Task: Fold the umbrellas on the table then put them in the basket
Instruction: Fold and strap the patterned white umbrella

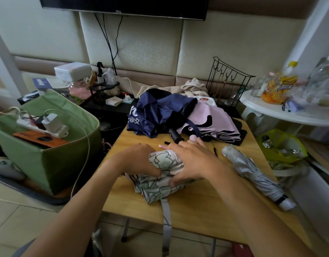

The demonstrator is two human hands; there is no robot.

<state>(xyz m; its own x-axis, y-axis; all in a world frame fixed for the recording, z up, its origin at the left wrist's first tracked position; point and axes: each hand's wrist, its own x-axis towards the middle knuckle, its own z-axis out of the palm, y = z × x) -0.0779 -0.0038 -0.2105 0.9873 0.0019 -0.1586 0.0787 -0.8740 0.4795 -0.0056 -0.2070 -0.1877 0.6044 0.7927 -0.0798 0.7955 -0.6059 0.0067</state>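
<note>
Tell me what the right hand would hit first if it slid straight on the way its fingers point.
The right hand points up and left across the table. Its fingertips almost reach the black umbrella handle under the navy umbrella, so that handle likely comes first, though depth is hard to judge.

Bare desk (197, 204) along the near edge; navy umbrella (156, 112) and pink umbrella (217, 119) crowd the far side, silver umbrella (252, 171) flanks the right.
</note>
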